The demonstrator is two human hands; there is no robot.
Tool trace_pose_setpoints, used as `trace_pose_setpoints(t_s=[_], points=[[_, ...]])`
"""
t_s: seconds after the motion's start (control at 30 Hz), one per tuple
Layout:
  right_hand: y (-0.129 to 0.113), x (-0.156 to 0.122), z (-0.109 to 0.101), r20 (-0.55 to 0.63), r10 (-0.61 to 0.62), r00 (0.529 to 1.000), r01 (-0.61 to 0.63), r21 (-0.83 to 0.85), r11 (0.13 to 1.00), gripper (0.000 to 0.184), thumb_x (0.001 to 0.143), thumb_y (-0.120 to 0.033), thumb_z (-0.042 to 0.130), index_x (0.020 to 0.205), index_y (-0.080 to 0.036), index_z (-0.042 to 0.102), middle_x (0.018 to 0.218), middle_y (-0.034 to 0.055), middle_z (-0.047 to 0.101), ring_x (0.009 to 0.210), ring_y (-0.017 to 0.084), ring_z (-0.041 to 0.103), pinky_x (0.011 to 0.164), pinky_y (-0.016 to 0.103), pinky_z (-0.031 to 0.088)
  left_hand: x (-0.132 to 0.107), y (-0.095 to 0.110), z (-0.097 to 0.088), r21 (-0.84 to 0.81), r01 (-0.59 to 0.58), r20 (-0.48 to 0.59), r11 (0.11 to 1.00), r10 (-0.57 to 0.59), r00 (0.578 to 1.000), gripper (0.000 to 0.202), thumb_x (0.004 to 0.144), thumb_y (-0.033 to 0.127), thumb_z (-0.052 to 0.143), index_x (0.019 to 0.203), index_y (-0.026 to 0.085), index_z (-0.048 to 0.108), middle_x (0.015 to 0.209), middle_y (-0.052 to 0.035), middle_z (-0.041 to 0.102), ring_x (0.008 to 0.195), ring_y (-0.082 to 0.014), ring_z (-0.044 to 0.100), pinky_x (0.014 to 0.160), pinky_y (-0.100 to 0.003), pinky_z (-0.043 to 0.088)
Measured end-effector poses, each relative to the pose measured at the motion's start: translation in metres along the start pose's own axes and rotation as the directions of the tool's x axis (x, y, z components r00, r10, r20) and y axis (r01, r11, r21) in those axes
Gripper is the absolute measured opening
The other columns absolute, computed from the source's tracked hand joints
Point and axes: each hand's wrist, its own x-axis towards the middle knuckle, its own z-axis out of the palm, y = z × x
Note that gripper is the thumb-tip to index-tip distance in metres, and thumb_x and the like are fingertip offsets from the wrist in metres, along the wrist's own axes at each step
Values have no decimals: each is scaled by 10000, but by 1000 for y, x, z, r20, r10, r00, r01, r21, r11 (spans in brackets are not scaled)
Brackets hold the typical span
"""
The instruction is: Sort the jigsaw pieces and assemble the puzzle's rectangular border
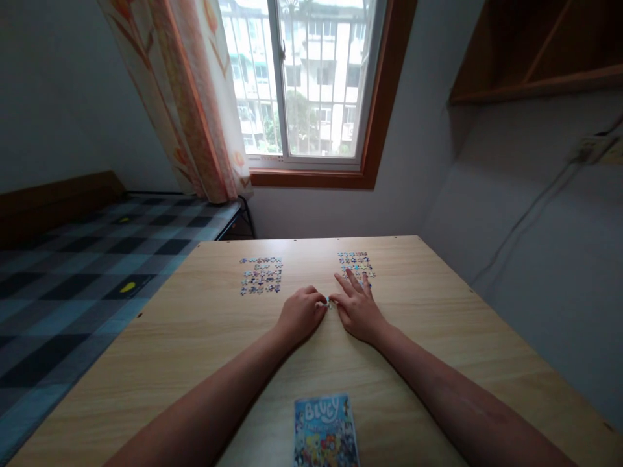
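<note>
Small puzzle pieces [329, 303] lie at the middle of the wooden table [233, 363], between my two hands. My left hand [302, 314] is curled, its thumb and fingers pinched at the left side of these pieces, apparently on one puzzle piece. From the other side, my right hand [357, 308] reaches in with its fingers spread; one fingertip touches or nearly touches the pieces. Its upper fingers overlap the near part of the right group of puzzle pieces [354, 259], hiding some. Another group of loose puzzle pieces [263, 279] sits in rows farther left.
A blue illustrated box [325, 431] rests near the front, between my forearms. Left of the table is a bed with a checked cover [63, 279]. Behind stand a curtain [195, 97] and a window [321, 84]. A cable [516, 220] hangs along the right wall.
</note>
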Motion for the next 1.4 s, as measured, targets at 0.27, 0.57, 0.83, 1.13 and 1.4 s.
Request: trace_pose_setpoints(t_s=[0.27, 0.57, 0.83, 1.13, 1.4], points=[[2, 1, 0, 32, -1, 999, 1, 2, 1000, 404, 887, -66, 516, 1169, -273, 718, 1631, 73, 336, 1555, 332, 105, 1201, 697, 49, 0, -1, 2, 47, -11, -17, 999, 12, 1000, 198, 924, 263, 593, 938, 240, 790, 959, -50, 709, 874, -186, 631, 801, -298, 492], [3, 1, 3, 44, 24, 999, -25, 15, 1000, 406, 898, -74, 523, 1198, -279, 703, 1629, 76, 341, 1556, 328, 102, 1199, 698, 73, -1, -2, -2, 153, -102, 35, 983, 98, 995, 257, 970, 312, 550, 934, 257, 799, 965, -61, 717, 890, -198, 616, 796, -311, 492], [2, 2, 3, 24, 32, 999, -33, 29, 999, 326, 931, -121, 518, 1161, -252, 708, 1628, 104, 337, 1553, 332, 116, 1196, 694, 82, -2, -2, -2, 225, -107, 30, 968, 103, 994, 266, 982, 306, 525, 926, 255, 780, 1023, -59, 703, 905, -199, 611, 774, -307, 477], [0, 2, 2, 8, 50, 999, -50, 43, 998, 373, 899, -97, 534, 1198, -257, 690, 1625, 106, 342, 1553, 327, 122, 1195, 697, 85, -2, -5, 2, 124, -46, 8, 991, 45, 999, 239, 973, 316, 552, 962, 264, 784, 987, -54, 706, 923, -195, 607, 812, -310, 470], [-5, 0, -3, -15, 26, 1000, -25, 63, 998, 408, 869, -77, 562, 1169, -299, 725, 1628, 73, 342, 1552, 322, 122, 1193, 698, 91, -6, -5, 1, 133, -54, -7, 990, 56, 998, 271, 987, 333, 524, 997, 269, 787, 984, -54, 706, 906, -186, 616, 813, -306, 488]])
